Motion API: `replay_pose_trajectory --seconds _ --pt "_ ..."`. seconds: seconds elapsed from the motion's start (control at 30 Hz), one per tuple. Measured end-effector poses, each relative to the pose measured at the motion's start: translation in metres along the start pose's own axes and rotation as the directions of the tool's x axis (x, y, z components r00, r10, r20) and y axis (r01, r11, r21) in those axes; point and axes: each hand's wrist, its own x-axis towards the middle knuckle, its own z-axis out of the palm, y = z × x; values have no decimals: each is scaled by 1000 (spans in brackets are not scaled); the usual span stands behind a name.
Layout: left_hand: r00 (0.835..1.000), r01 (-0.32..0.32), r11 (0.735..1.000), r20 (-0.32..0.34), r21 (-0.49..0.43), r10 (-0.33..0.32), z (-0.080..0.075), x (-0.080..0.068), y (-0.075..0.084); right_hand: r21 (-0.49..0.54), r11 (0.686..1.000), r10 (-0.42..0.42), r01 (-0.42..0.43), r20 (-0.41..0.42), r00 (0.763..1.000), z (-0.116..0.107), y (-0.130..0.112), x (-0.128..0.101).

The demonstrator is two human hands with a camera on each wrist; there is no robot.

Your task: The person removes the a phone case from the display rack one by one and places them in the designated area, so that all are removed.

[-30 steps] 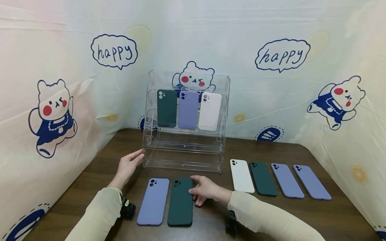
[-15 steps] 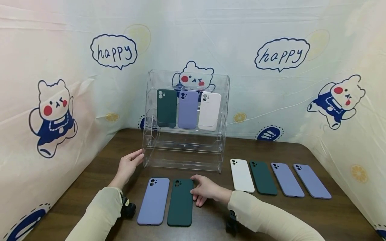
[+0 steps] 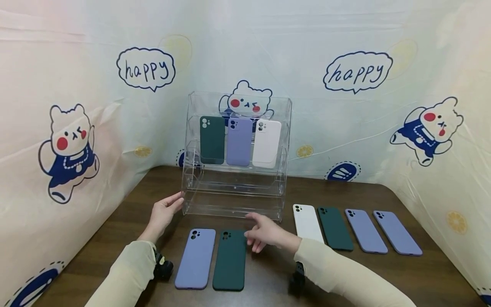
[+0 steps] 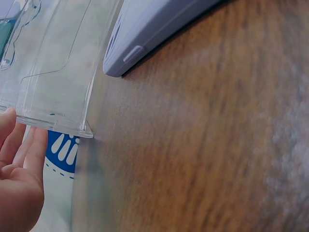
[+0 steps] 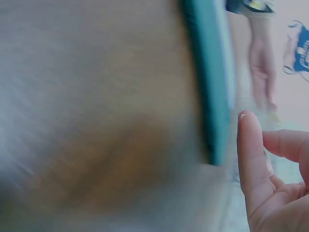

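A clear tiered display stand (image 3: 234, 187) stands on the brown table. My left hand (image 3: 162, 215) touches its lower left side with the fingertips; in the left wrist view the hand's fingers (image 4: 35, 154) are nearly straight against the clear side wall. In front of the stand lie a purple phone case (image 3: 194, 260) and a dark green phone case (image 3: 229, 262), side by side. My right hand (image 3: 268, 232) hovers near the green case's upper right corner and holds nothing. In the right wrist view a gap separates its thumb from the green case (image 5: 207, 87).
A green case (image 3: 212, 140), a purple case (image 3: 239, 143) and a white case (image 3: 266, 144) stand in the upper tier. On the table at right lie a white case (image 3: 307, 221), a green case (image 3: 335, 228) and two purple cases (image 3: 366, 231). A printed curtain (image 3: 307, 34) surrounds the table.
My right hand has let go of the green case and moved up and to the right, away from its edge. The green case now lies slightly apart from it. The left hand stays put.
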Motion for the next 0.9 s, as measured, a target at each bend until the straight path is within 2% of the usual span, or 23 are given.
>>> replay_pose_trajectory --seconds 0.2,0.4,0.57,0.7,0.8,0.9 --pt "1000 7 1000 4 7 -7 1 0 -1 -35 995 -95 94 -48 994 -28 -31 -3" --pt "1000 -26 1000 1 -17 26 1 0 -1 -46 988 -151 145 -199 968 -61 -71 -3" --pt "999 -37 999 4 -34 38 2 0 -1 -33 977 -211 211 -318 924 -92 -100 1" --pt "999 -32 999 0 -32 32 1 0 -2 -49 964 -259 263 -414 873 -116 -117 7" --pt "999 -33 999 0 -24 33 1 0 -2 -73 963 -260 258 -482 836 -130 -126 12" --pt "999 -36 999 4 -20 37 1 0 -2 -97 970 -239 222 -525 817 -141 -130 19"
